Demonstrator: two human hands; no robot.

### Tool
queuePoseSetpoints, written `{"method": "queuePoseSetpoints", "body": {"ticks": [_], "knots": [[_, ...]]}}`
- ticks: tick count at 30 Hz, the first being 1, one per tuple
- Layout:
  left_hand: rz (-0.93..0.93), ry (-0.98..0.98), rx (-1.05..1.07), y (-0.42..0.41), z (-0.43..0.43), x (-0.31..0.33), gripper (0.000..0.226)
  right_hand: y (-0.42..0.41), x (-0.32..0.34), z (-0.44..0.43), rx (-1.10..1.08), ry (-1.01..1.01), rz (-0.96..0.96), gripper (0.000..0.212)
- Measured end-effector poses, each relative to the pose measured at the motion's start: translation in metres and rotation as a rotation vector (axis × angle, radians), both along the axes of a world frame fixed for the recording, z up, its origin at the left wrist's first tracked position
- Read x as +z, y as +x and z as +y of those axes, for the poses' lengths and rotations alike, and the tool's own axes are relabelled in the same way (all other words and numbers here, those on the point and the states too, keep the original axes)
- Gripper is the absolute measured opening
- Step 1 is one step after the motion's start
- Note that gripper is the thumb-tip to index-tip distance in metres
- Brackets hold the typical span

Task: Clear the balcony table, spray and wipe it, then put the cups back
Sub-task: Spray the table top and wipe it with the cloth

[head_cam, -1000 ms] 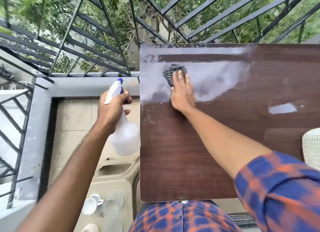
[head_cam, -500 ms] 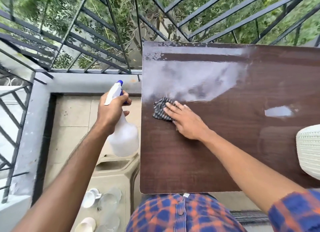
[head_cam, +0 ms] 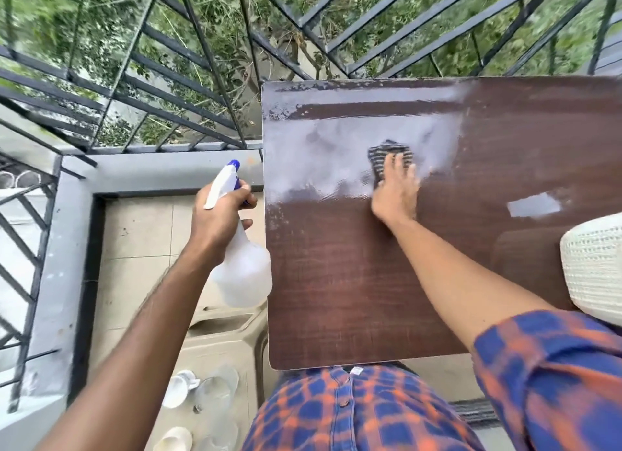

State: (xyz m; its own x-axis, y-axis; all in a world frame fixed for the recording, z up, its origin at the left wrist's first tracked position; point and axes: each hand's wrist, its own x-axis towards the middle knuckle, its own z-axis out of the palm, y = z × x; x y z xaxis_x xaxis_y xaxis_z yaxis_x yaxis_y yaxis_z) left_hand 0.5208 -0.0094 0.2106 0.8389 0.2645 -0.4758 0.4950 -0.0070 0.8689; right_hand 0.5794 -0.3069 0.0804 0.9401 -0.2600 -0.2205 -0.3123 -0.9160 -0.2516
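The brown wood-grain table top (head_cam: 370, 282) fills the middle and right of the view. A pale wet film covers its far part from about ten to twelve o'clock, and a small pale patch (head_cam: 533, 205) sits near three o'clock.

The right hand (head_cam: 395, 194) lies flat on the table at about twelve o'clock. Its fingers are straight and close together, pressing a dark striped cloth (head_cam: 387, 151) onto the wet surface. The cloth shows just beyond the fingertips.

The left hand (head_cam: 218, 218) is off the table's left edge at nine o'clock. Its fingers are curled round the neck of a translucent white plastic spray bottle (head_cam: 244, 275) with a blue nozzle, which points toward eleven o'clock. I cannot tell whether a finger is on the trigger.

The white cups (head_cam: 180, 386) are off the table, at seven o'clock from it, on a beige plastic surface (head_cam: 218, 332) low down, with blurred clear glassware beside them.

A white woven round object (head_cam: 592, 269) rests at the table's four o'clock edge. A dark metal railing (head_cam: 202, 63) runs beyond the far edge.
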Motion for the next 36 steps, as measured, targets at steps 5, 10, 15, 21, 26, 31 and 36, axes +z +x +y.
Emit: {"method": "queuePoseSetpoints", "body": {"ticks": [5,10,15,21,26,31,36], "knots": [[-0.002,-0.014,0.008,-0.009,-0.004,0.001,0.006,-0.037,0.002,0.104,0.509,0.138,0.034,0.078],[-0.033,-0.031,0.005,-0.018,-0.007,0.006,0.013,-0.092,-0.001,0.131,0.778,0.155,0.042,0.079],[0.006,-0.007,-0.020,-0.023,-0.004,0.001,0.014,-0.121,-0.005,0.070,0.939,0.186,0.006,0.070],[0.018,0.005,-0.064,-0.028,-0.009,0.002,0.007,-0.108,-0.004,-0.048,0.534,0.141,-0.060,0.065],[0.008,0.014,-0.072,-0.033,-0.015,0.006,0.007,-0.070,-0.005,-0.108,0.097,0.081,-0.008,0.066],[-0.004,0.021,-0.066,-0.041,-0.030,0.011,0.011,-0.040,0.006,-0.051,-0.005,0.030,0.044,0.070],[-0.013,0.037,-0.035,-0.048,-0.052,0.015,0.014,-0.071,0.025,0.049,0.476,0.178,0.140,0.080]]}}
